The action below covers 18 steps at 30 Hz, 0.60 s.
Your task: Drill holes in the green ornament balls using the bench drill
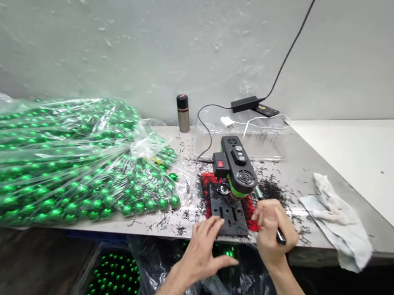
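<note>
"Your right hand (275, 230) is wrapped in a fist round the lever (259, 193), and the lever's black end pokes out below."

"Your left hand (203, 248) is spread, thumb well away from the fingers, holding nothing that I can see. Its fingertips (220, 222) are at the left side of the black plate (230, 215); whether they touch it, I can't tell."

"And where does your machine (239, 163) stand?"

"Straight ahead of you on the table (304, 160), black with a green underside, its front end over the far part of the plate. Red matting (251, 214) shows on both sides of that plate."

"You have black scraps (273, 191) strewn around it, thickest on the right."

"To your left lies a clear bag (72, 160) of shiny green balls (106, 212). On your right, a white cloth (340, 224) hangs partly over the edge. Near the wall (164, 38) you have an upright bottle (183, 115)."
</note>
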Motion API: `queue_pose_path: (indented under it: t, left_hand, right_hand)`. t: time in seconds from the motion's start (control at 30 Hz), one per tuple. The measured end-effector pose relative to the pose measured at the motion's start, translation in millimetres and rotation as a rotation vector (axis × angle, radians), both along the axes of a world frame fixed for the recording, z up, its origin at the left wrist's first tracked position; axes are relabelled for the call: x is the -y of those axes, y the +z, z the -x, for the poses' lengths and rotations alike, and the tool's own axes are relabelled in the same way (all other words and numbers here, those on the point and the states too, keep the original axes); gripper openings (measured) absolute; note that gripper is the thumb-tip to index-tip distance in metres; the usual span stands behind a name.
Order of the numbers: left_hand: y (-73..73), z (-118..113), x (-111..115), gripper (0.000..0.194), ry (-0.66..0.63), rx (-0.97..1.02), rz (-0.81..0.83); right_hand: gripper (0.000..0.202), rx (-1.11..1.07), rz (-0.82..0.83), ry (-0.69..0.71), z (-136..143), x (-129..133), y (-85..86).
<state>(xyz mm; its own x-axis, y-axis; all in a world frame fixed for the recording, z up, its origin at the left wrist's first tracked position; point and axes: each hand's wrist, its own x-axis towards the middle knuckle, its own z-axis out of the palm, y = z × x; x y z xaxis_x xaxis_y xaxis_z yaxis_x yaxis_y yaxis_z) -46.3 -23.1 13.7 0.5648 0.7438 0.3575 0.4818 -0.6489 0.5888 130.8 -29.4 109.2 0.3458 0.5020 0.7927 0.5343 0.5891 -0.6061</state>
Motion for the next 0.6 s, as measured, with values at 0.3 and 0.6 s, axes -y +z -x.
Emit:
queue_pose_path:
  t: [0.3,0.6]
  left_hand:
    - [56.5,42,-157,0.026,0.675,-0.321,0.061]
    - [58.0,47,-151,0.029,0.593,-0.175,0.239]
  right_hand:
    - [0.034,-0.020,-0.017,0.007,1,0,-14.9]
    - [0.034,0.003,-0.033,0.016,0,0,-17.2]
